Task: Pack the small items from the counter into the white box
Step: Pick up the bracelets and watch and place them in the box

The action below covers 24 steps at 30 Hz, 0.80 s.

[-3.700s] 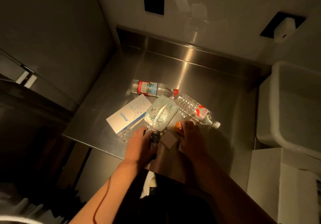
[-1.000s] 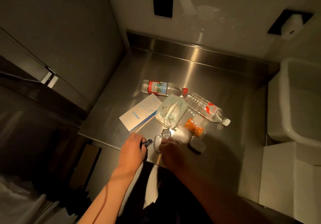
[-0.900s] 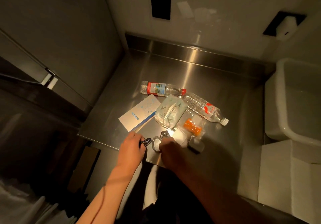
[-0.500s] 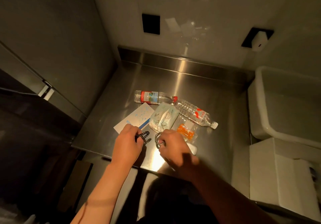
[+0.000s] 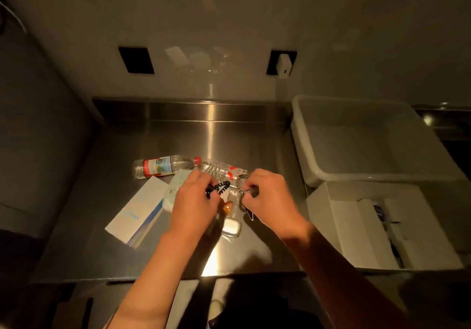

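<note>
My left hand [image 5: 195, 201] is raised above the steel counter [image 5: 193, 137], shut on a black beaded bracelet [image 5: 219, 188]. Beside it my right hand [image 5: 265, 196] pinches a silver chain bracelet [image 5: 240, 183], with something dark held under the fingers. Below the hands lie an orange item [image 5: 227, 206] and a small white case [image 5: 231, 226]. The white box [image 5: 328, 201] sits open at the right, low beside the counter, with dark items inside.
Two water bottles [image 5: 163, 166] lie behind the hands, partly hidden. A white and blue carton [image 5: 137, 211] and a pale tissue pack [image 5: 175, 188] lie at the left. A large white tub [image 5: 367, 145] stands at the right, behind the box.
Both hands have lifted off the counter, each with its bracelet, and moved up and to the right. The camera has swung right, so the white box shows in full.
</note>
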Motion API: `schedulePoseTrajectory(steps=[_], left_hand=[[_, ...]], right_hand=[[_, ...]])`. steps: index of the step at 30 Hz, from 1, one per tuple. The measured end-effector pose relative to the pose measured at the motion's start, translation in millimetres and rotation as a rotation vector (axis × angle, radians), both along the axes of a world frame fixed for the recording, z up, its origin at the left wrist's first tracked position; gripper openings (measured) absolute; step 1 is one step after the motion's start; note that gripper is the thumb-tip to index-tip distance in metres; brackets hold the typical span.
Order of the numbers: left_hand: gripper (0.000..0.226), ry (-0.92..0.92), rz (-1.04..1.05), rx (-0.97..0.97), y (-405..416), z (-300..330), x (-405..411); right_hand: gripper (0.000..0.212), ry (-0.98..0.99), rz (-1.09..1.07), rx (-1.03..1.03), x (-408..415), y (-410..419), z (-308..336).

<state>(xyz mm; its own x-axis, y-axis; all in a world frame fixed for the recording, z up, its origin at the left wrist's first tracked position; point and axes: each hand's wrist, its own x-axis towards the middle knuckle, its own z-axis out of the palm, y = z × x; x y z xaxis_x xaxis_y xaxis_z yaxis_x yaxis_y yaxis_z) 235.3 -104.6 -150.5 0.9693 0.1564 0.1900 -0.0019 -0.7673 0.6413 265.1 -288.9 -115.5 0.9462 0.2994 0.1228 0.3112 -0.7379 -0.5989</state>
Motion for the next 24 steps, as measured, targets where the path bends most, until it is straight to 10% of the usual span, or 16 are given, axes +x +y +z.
schedulePoseTrajectory(steps=[24], left_hand=[[0.016, 0.022, -0.227, 0.032, -279, -2, 53]], right_hand=[[0.013, 0.101, -0.195, 0.059, 27, -299, -34]])
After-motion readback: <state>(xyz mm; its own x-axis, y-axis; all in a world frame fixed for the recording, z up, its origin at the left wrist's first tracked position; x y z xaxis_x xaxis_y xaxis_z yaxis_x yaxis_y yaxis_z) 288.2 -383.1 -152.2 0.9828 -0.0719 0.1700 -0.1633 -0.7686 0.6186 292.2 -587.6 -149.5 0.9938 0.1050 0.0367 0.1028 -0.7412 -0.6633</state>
